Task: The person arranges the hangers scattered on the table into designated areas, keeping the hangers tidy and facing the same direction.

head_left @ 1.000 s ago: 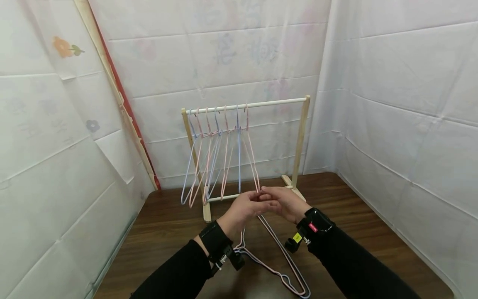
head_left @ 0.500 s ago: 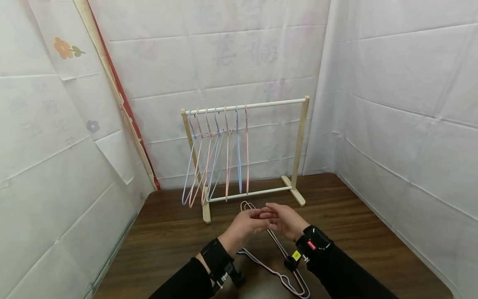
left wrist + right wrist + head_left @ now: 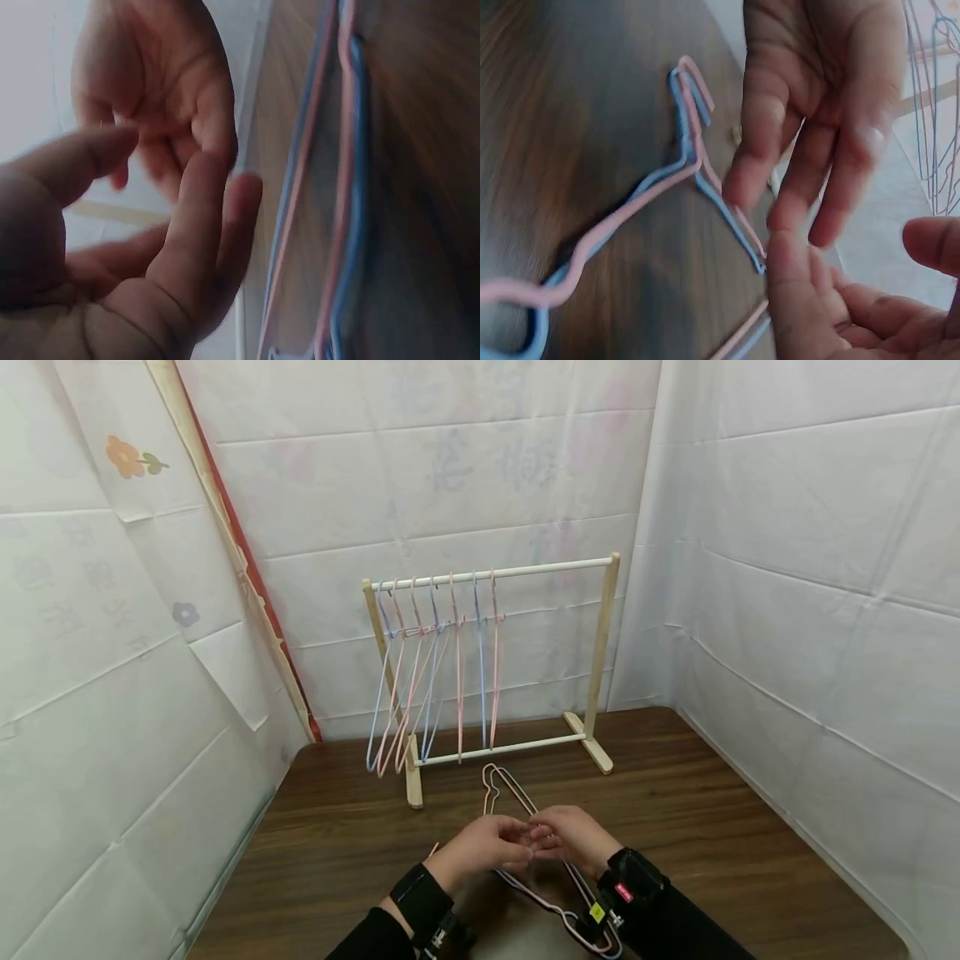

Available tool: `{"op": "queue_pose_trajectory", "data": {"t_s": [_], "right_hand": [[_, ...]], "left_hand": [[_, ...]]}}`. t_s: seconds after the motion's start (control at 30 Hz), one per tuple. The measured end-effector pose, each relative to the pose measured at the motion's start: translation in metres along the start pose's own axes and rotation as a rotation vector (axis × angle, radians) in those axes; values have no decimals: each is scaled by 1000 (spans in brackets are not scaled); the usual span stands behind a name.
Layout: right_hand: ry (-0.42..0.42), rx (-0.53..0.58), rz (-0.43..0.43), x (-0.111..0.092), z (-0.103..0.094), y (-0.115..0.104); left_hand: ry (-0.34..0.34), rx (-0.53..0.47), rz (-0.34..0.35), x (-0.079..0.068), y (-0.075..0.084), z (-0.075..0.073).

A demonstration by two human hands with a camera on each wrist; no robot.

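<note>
My left hand and right hand hover low over the table, fingers loosely bent and fingertips close together. Neither holds anything; whether the fingertips touch is unclear. Beneath them lie a pink hanger and a blue hanger, stacked almost in line, their hooks showing in the right wrist view. The hands partly cover this pair in the head view. Behind, several pink and blue hangers hang from the white bar of a small wooden rack, mostly toward its left half; a pink hanger is rightmost.
The rack's wooden post and foot stand at the back right of the brown table. White sheeting walls in the back and both sides. A red-edged strip runs down the left corner.
Both hands have let go of the rightmost hanger on the rack and drawn back toward me, down over the stacked pair. The hung hangers have swung slightly.
</note>
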State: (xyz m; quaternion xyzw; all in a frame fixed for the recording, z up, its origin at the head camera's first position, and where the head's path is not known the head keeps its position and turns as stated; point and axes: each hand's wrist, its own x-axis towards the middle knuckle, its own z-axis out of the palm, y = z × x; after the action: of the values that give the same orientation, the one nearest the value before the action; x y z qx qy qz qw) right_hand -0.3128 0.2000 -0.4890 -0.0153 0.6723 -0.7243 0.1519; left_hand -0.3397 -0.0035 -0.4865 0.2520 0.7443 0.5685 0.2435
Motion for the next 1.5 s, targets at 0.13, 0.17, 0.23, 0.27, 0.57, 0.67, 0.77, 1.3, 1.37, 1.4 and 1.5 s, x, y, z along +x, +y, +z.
{"op": "queue_pose_trajectory", "data": {"t_s": [0.13, 0.17, 0.23, 0.27, 0.57, 0.67, 0.77, 1.3, 1.37, 1.4, 1.5], "right_hand": [[48, -369, -44, -12, -1, 1], [66, -499, -58, -15, -1, 1], [109, -754, -82, -23, -2, 1], [138, -873, -86, -27, -3, 1], [228, -1195, 37, -67, 0, 9], [229, -1192, 35, -77, 4, 15], [220, -1205, 23, -82, 7, 24], [231, -1236, -70, -78, 6, 44], [235, -1226, -72, -79, 5, 44], [240, -1223, -77, -79, 4, 43], [263, -1212, -108, -81, 2, 43]], "left_hand": [[82, 376, 37, -8, -11, -10], [112, 482, 39, -11, -14, -14], [188, 711, 43, -16, -19, -21], [228, 814, 37, -20, -22, -25], [402, 996, -135, -51, -32, -40], [392, 988, -201, -56, -32, -39], [394, 999, -213, -58, -34, -39], [432, 997, -58, -66, -38, -35], [459, 1015, -43, -67, -36, -34], [478, 1030, -32, -66, -35, -33], [573, 1094, 31, -63, -31, -34]]}}
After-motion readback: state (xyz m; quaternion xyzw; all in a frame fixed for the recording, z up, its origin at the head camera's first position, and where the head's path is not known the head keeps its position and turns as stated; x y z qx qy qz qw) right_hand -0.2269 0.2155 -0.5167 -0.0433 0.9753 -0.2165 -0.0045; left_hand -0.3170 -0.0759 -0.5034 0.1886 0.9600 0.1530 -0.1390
